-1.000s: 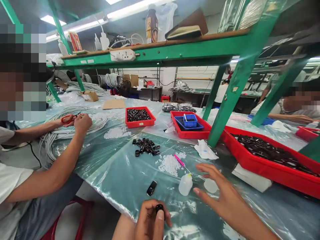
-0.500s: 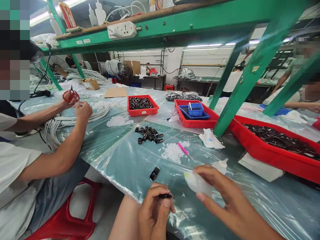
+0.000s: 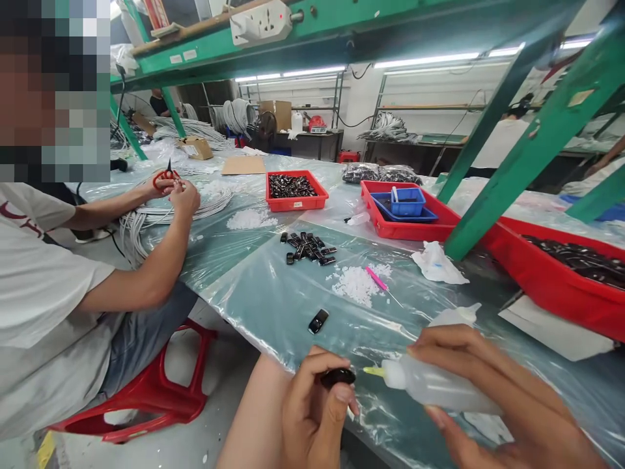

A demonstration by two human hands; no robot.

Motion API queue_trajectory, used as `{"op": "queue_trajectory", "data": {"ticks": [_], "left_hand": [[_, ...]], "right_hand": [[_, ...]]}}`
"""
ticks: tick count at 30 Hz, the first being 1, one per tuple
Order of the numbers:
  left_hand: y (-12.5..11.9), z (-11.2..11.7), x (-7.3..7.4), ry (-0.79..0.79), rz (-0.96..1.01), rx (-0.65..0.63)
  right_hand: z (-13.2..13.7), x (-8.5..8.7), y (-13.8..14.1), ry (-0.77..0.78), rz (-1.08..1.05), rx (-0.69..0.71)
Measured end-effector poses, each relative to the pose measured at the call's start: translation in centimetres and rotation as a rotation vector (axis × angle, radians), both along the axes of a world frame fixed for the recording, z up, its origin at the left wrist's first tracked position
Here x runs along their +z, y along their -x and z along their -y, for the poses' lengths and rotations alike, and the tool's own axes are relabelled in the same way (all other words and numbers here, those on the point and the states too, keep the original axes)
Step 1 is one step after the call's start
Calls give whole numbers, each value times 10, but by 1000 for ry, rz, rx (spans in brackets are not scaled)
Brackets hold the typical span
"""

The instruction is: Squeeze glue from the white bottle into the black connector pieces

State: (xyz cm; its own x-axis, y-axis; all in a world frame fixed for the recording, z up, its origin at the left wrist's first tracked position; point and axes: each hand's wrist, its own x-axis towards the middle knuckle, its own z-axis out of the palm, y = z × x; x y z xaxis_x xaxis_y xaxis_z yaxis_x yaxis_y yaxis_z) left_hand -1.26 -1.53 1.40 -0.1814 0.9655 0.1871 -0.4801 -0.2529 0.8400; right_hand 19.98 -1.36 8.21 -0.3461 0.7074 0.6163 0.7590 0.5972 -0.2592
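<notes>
My left hand (image 3: 315, 410) pinches a small black plastic part (image 3: 338, 376) at the near table edge. A white squeeze bottle (image 3: 434, 385) lies sideways in my right hand (image 3: 498, 397), fingers wrapped round it, its yellow nozzle tip (image 3: 371, 371) pointing at the black part and almost touching it. One loose black part (image 3: 318, 321) lies on the plastic sheet just beyond my left hand. Further off sit a pile of black parts (image 3: 308, 248), a heap of white bits (image 3: 359, 284) and a pink stick (image 3: 379, 280).
A co-worker on a red stool (image 3: 151, 391) at left holds red scissors (image 3: 165, 177) over white cables (image 3: 161, 218). Red trays (image 3: 295, 203) (image 3: 415, 229) (image 3: 551, 286) of black parts stand behind, one with a blue bin (image 3: 407, 202). A green shelf post (image 3: 517, 143) slants at right.
My right hand reached to the bottle standing on the table, picked it up and tipped it sideways, bringing its nozzle to the black part in my left hand. The view tilted down.
</notes>
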Motion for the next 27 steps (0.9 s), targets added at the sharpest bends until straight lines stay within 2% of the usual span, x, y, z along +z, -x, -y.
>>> {"op": "queue_trajectory", "data": {"ticks": [7, 15, 23, 27], "left_hand": [[1, 3, 7, 76, -6, -10], [4, 5, 0, 96, -13, -34], [2, 7, 1, 128, 13, -51], [3, 8, 0, 114, -16, -63]], "right_hand": [[3, 6, -14, 63, 17, -49], [2, 7, -10, 110, 43, -3], [-5, 29, -14, 97, 61, -4], [-6, 25, -15, 112, 108, 17]]}}
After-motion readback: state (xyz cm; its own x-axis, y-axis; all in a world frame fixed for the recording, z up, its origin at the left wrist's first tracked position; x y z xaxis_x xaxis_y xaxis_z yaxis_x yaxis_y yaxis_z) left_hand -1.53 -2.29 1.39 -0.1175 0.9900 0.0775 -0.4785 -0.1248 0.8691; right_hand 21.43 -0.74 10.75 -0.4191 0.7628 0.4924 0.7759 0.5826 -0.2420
